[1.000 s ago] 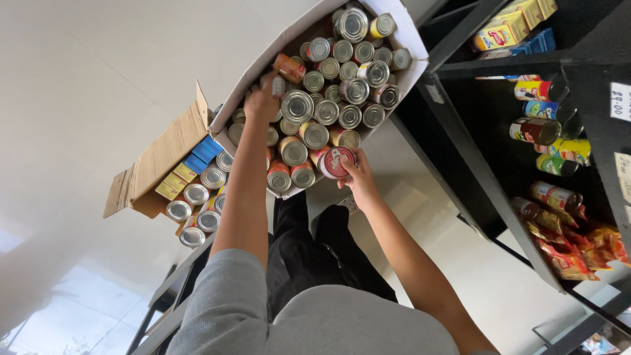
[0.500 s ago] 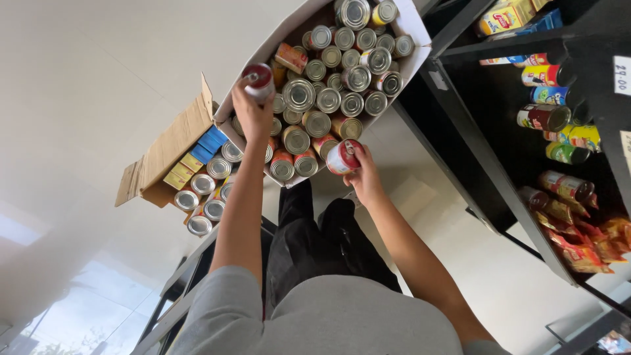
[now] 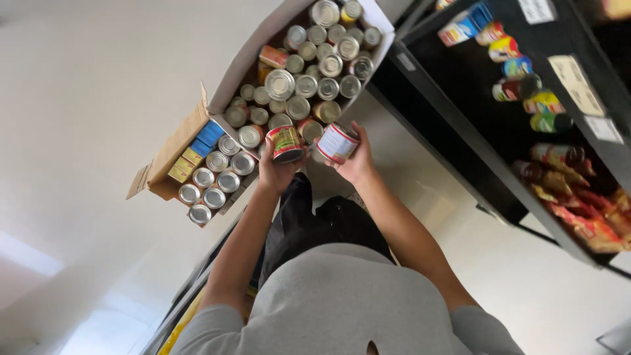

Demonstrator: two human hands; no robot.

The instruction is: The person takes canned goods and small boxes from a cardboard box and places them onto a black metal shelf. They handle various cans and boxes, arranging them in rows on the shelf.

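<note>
The left hand (image 3: 276, 172) was closed around a can (image 3: 286, 144) with a red and green label, gripping it from below with its metal top tilted toward the camera. The right hand (image 3: 355, 161) was wrapped around a second can (image 3: 338, 142), white with red bands, held on its side just beside the first one. Both cans were lifted clear, above the near edge of a white box (image 3: 253, 56) packed with upright tins (image 3: 309, 85). Left of it, touching, stood a smaller brown carton (image 3: 174, 141) with more tins, some blue packets (image 3: 209, 135) and yellow packets (image 3: 183, 165). To the right ran a dark shelf (image 3: 460, 125) carrying bottles (image 3: 519, 89) and, lower down, red pouches (image 3: 578, 217).
</note>
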